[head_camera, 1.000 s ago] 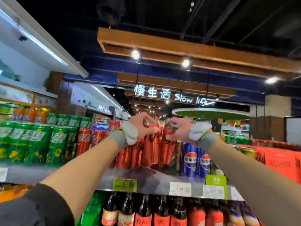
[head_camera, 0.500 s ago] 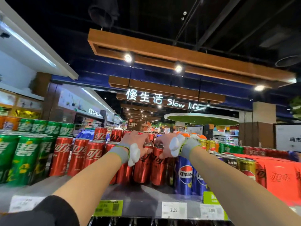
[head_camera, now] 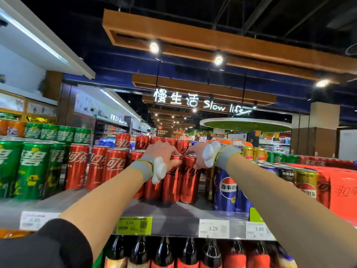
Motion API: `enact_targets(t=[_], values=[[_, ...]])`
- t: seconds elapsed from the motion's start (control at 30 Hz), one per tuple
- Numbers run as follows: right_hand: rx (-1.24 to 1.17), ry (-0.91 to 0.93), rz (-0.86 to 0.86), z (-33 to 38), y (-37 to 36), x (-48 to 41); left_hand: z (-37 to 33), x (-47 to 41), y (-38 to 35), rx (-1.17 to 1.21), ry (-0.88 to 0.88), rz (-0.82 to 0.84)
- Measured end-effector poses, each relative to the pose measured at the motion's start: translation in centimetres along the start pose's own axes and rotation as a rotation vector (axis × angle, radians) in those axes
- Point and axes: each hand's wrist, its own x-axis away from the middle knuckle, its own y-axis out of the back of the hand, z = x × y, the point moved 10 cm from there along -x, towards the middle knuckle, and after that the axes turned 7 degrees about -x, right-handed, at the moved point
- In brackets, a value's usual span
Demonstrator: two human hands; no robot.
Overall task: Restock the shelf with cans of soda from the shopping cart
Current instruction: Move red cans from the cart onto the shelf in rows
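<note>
Two tall red cola cans stand side by side on the grey shelf point(head_camera: 173, 213), at the front of the red row. My left hand point(head_camera: 164, 153) grips the top of the left red can point(head_camera: 172, 182). Around the top of the right red can point(head_camera: 190, 182) curl the fingers of my right hand point(head_camera: 197, 153). Both cans' bases sit on the shelf surface. Each wrist wears a grey band with a white pod. More red cola cans point(head_camera: 114, 167) fill the shelf to the left and behind. The shopping cart is out of view.
Green soda cans point(head_camera: 32, 167) stand at the far left, blue cola cans point(head_camera: 228, 188) and gold cans point(head_camera: 305, 182) at the right, then red multipacks point(head_camera: 340, 182). Price tags point(head_camera: 213, 228) line the shelf edge. Dark bottles point(head_camera: 164, 254) fill the shelf below.
Both hands lowered the two red cans from above the row down onto the shelf. The view tilted up and moved closer to the shelf.
</note>
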Motion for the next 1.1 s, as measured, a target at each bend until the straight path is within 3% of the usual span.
enact_targets(t=[0.17,0.33,0.47,0.67,0.83,1.03,1.1], values=[[0.061,-0.027,0.022,0.6,0.5,1.1,0.0,0.5,0.6,0.023,0.011,-0.039],[-0.122,0.012,-0.103,1.7,2.9,2.7,0.0,2.6,3.1,0.038,-0.004,-0.136],[-0.282,0.089,-0.349,4.4,5.0,6.5,-0.1,4.8,4.6,0.029,-0.006,-0.132],[-0.584,0.206,-0.335,9.3,0.2,10.7,0.7,12.0,3.0,0.226,0.079,-0.1],[-0.822,0.274,-0.224,15.6,-9.6,14.8,0.7,20.5,-5.4,0.263,0.166,0.195],[-0.948,0.217,0.127,23.3,-26.1,19.5,-0.9,33.5,-19.5,0.338,0.24,0.603],[-0.934,0.178,0.177,24.8,-29.9,20.8,-1.2,37.1,-22.5,0.331,0.264,0.656]])
